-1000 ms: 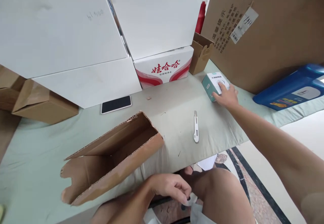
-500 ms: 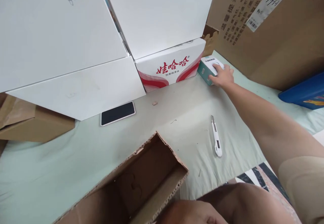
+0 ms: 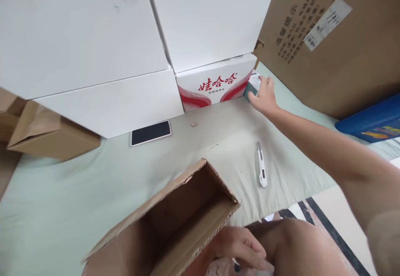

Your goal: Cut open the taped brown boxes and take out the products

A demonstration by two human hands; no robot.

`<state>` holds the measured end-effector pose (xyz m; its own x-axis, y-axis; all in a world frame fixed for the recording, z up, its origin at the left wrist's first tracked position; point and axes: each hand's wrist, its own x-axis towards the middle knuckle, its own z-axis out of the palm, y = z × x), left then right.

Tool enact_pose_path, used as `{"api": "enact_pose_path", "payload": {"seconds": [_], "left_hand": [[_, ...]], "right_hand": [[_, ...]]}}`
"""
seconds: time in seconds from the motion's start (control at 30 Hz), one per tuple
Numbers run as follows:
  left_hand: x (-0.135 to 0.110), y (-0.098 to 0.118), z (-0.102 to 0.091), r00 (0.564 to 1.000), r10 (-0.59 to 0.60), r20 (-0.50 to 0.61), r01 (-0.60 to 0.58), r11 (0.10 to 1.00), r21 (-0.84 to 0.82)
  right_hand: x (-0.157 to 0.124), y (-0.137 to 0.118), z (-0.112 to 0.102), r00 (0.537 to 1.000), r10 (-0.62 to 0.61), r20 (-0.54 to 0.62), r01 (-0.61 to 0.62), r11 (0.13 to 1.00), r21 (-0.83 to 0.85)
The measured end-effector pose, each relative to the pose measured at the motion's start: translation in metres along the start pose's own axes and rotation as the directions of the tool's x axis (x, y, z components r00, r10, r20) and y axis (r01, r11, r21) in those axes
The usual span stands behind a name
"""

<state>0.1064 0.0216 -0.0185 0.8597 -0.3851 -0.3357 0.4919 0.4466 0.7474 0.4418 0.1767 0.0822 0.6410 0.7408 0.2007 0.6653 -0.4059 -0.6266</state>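
Note:
My right hand (image 3: 264, 95) reaches to a small white and teal box (image 3: 252, 85) on the cloth. Its fingers are spread around the box's near right side, with the thumb in front, and hide part of it. A brown cardboard box (image 3: 187, 222), its mouth uncovered and its edge rough, tilts at the bottom of the view. Beside its lower right wall is my left hand (image 3: 240, 247), fingers curled together. What those fingers hold, if anything, is hidden. A white utility knife (image 3: 261, 167) lies on the cloth, blade tip pointing away.
A phone (image 3: 151, 133) lies before stacked white boxes (image 3: 109, 101). A red-and-white carton (image 3: 215, 84) stands behind the small box. A large brown carton (image 3: 315, 72) and a blue object (image 3: 371, 120) are at right. Another brown box (image 3: 62, 134) sits left. The pale green cloth (image 3: 125, 176) has an edge near my knee.
My right hand has shifted left and its fingers have spread off the top of the small box. My left hand shows more beside the brown box. The view has shifted slightly.

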Motion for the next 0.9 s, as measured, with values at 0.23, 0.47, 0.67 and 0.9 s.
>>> {"api": "enact_pose_path", "payload": {"seconds": [0.23, 0.47, 0.67, 0.9], "left_hand": [[-0.019, 0.006, 0.012, 0.994, 0.109, -0.013, -0.11, 0.988, -0.108], [-0.046, -0.013, 0.032, 0.973, 0.213, -0.09, -0.219, 0.974, -0.054], [-0.061, -0.02, 0.031, 0.965, 0.224, -0.138, -0.227, 0.974, -0.005], [-0.045, -0.003, 0.019, 0.964, 0.225, -0.146, -0.231, 0.973, -0.028]], "right_hand": [[-0.177, -0.117, -0.035, 0.711, -0.149, 0.687, -0.118, 0.938, 0.326], [-0.216, -0.12, -0.064, 0.614, 0.21, 0.761, -0.398, 0.915, 0.069], [-0.216, -0.062, -0.13, 0.81, 0.431, 0.398, -0.585, 0.64, 0.497], [-0.182, 0.009, -0.175, 0.742, 0.637, 0.209, -0.626, 0.546, 0.556]]}}
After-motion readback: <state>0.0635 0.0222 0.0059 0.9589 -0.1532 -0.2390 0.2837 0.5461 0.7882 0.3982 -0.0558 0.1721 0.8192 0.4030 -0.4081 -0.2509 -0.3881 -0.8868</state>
